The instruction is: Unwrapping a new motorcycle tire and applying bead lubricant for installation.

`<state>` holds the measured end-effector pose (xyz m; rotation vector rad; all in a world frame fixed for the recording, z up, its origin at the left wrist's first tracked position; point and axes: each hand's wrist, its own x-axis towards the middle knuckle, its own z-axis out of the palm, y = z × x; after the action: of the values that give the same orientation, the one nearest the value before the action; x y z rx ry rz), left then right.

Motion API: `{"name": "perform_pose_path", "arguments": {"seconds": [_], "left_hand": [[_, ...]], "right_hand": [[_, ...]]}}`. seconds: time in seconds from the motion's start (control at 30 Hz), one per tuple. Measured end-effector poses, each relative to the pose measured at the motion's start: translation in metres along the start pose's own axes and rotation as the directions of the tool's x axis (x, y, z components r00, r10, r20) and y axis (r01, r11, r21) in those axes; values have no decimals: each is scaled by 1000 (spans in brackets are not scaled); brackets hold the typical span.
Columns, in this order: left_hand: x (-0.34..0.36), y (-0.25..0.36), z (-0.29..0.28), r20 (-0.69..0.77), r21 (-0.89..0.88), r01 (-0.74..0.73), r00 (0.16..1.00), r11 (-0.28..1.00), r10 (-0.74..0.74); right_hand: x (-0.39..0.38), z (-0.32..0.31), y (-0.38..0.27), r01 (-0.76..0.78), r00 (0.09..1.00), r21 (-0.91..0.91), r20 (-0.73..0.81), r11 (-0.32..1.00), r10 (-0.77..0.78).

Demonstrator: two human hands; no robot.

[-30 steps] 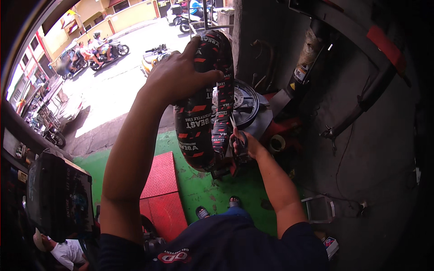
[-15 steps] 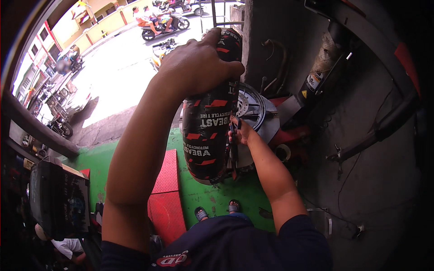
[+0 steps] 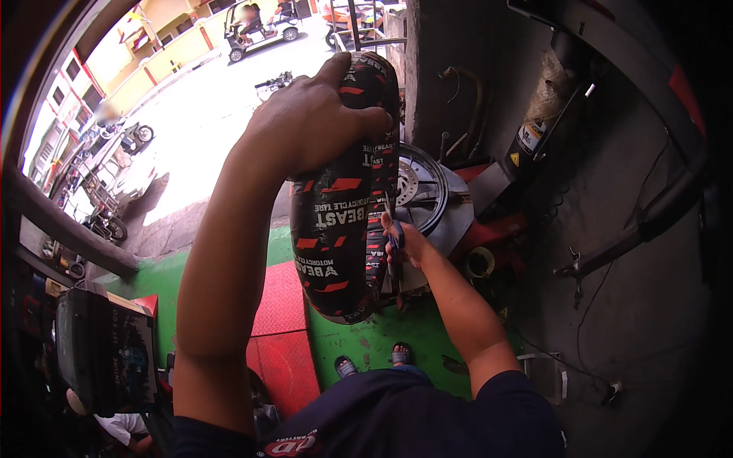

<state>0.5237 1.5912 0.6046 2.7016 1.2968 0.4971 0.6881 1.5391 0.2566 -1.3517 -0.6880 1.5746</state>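
The left hand is closed on the far, top part of a fat wrapped tyre, with the thumb lying on its near side. The tyre is up on its edge in the middle, right in front of the person. I can't tell if its bottom rests on something. The right hand is just to the right of the tyre. Its fingers are curled around what look like scissors, with the thin blades pointing away, close by the wrap. Farther to the right, a wheel lies flat on a machine. Below are the green floor and a red plate. The tyre is likely a bit heavy, and bendy but tough, so it should not break. The shiny wrap looks thin, may be slippery and could tear easily. A good hold would be around the whole thick ring, not just the wrap.
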Motion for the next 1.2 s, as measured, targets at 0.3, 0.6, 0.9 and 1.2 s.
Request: {"name": "perform_pose_path", "arguments": {"seconds": [0.3, 0.6, 0.9, 1.2], "left_hand": [[7, -6, 4, 21, 50, -56, 998, 997, 55], [1, -4, -3, 26, -54, -12, 1000, 998, 13], [3, -8, -1, -40, -20, -69, 997, 997, 69], [7, -11, -2, 32, -32, 3, 999, 999, -2]], "right_hand": [[62, -12, 3, 333, 895, -349, -176, 876, -410], [51, -31, 13, 149, 840, -774, -230, 615, -492], [58, -42, 27, 197, 742, -880, -153, 432, -652], [68, -32, 19, 243, 665, -842, -216, 481, -715]]}}
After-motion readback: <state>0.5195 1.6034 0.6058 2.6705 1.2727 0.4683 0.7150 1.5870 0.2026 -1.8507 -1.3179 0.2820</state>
